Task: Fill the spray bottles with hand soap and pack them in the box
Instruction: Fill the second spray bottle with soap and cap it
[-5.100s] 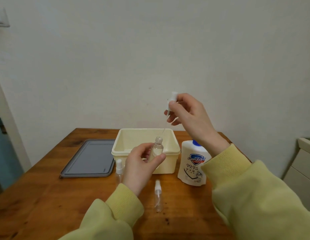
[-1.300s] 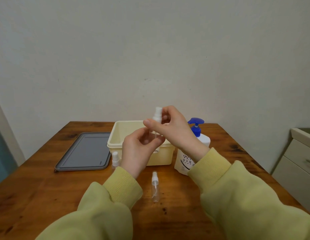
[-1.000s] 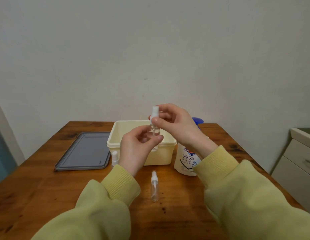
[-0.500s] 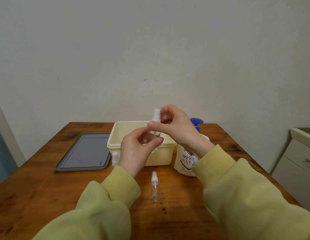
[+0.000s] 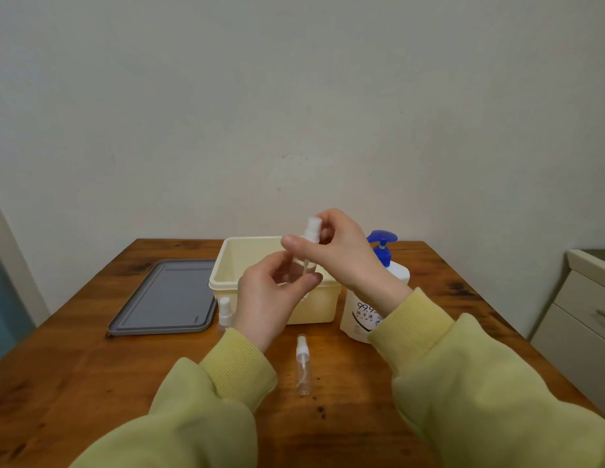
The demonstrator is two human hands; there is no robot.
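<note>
View: head camera, looking down over the counter.
Risk, cross-threading: the pump cap may seat crooked on the held spray bottle if it is turned while tilted; soap could then leak once the bottle is packed.
Risk, slip: the bottle is small and smooth, pinched only at the fingertips, so a hard twist could spin it loose over the box.
Left hand: fingers and thumb curled round the clear body of the bottle, holding it upright above the near wall of the box.
Right hand: thumb and fingertips pinching the white pump cap at the bottle's neck.
Fill level, held bottle: cannot tell.
Second spray bottle: capped, lying flat, near the middle of the counter, in front of the box.
Third spray bottle: upright, just beside the box's near left corner.
Hand soap dispenser: upright, blue pump, just right of the box.
Grey lid: flat, left of the box.
</note>
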